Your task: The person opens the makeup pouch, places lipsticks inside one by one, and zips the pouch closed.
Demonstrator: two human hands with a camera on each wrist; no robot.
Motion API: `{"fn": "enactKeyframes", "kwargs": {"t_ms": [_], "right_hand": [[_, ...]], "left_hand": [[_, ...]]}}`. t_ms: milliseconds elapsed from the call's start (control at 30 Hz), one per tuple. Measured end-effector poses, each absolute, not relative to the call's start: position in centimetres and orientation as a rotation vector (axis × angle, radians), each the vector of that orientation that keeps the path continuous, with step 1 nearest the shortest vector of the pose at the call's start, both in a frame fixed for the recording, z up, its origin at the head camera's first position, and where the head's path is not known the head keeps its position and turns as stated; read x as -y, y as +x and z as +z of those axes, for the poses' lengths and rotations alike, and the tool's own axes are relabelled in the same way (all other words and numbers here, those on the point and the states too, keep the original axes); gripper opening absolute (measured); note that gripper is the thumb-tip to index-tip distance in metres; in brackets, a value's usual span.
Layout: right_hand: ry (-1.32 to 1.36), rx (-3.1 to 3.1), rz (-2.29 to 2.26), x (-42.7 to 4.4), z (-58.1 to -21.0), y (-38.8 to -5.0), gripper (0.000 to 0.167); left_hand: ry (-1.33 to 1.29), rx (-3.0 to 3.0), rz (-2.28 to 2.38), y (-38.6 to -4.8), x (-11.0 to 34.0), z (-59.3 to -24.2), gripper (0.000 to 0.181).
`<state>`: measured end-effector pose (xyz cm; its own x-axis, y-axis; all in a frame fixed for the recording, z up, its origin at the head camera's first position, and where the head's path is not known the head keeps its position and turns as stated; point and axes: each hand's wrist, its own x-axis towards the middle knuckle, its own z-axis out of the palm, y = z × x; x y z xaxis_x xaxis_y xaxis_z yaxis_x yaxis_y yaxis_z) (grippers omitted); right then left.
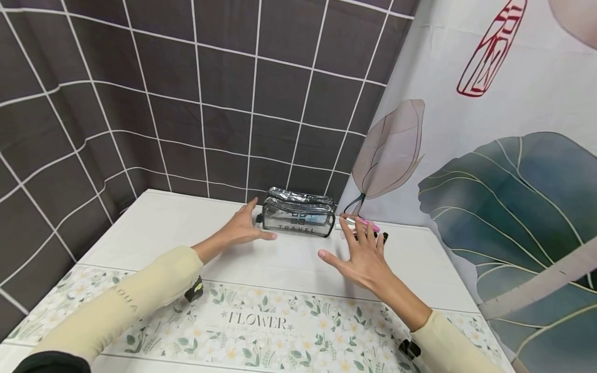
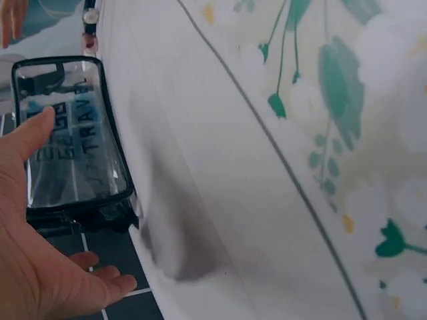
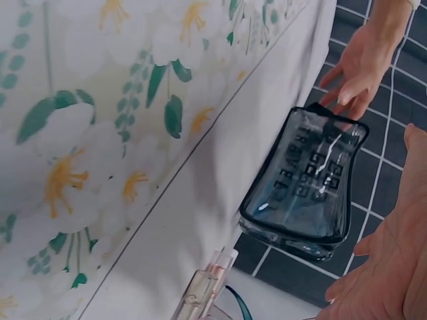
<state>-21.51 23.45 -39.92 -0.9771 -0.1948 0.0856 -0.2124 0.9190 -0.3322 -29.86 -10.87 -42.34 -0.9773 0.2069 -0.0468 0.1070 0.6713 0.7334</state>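
A clear travel pouch with black trim (image 1: 298, 215) stands at the back of the table; something light blue shows through it. My left hand (image 1: 240, 226) is at the pouch's left end with fingers spread, and the left wrist view has the hand (image 2: 40, 260) beside the pouch (image 2: 73, 147). My right hand (image 1: 366, 259) is spread in front of and to the right of the pouch, near small cosmetic items, and holds nothing. In the right wrist view the pouch (image 3: 303, 177) lies between both hands, my right hand (image 3: 387, 247) at the edge.
Behind the pouch's right end lie a pink tube (image 1: 368, 224) and a dark item (image 1: 385, 237), partly hidden by my right hand. A clear bottle (image 3: 203, 287) shows in the right wrist view. A dark gridded curtain (image 1: 224, 93) and a leaf-printed cloth (image 1: 508, 197) border the table.
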Motion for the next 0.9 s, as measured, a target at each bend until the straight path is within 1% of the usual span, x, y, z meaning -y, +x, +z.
{"fn": "enactKeyframes", "kwargs": {"t_ms": [267,367,433,533,633,900], "right_hand": [[0.339,3.008,0.529,-23.0,-40.0,-22.1,0.11],[0.345,3.004,0.537,-22.6,-40.0,-22.3,0.11],[0.351,3.003,0.54,-22.4,-39.9,-22.5,0.11],[0.352,3.007,0.541,-22.1,-39.7,-22.8,0.111],[0.344,3.021,0.541,-21.8,-39.5,-23.3,0.112],[0.351,3.01,0.557,-21.2,-39.1,-24.6,0.113]], "left_hand": [[0.264,-2.763,1.17,-31.4,10.7,-42.2,0.129],[0.259,-2.736,1.174,-32.3,10.8,-42.5,0.13],[0.25,-2.735,1.171,-33.5,11.0,-43.5,0.131],[0.263,-2.774,1.153,-35.9,11.4,-46.1,0.132],[0.267,-2.79,1.139,-37.4,11.6,-47.8,0.134],[0.269,-2.759,1.148,-38.1,11.9,-48.3,0.129]]}}
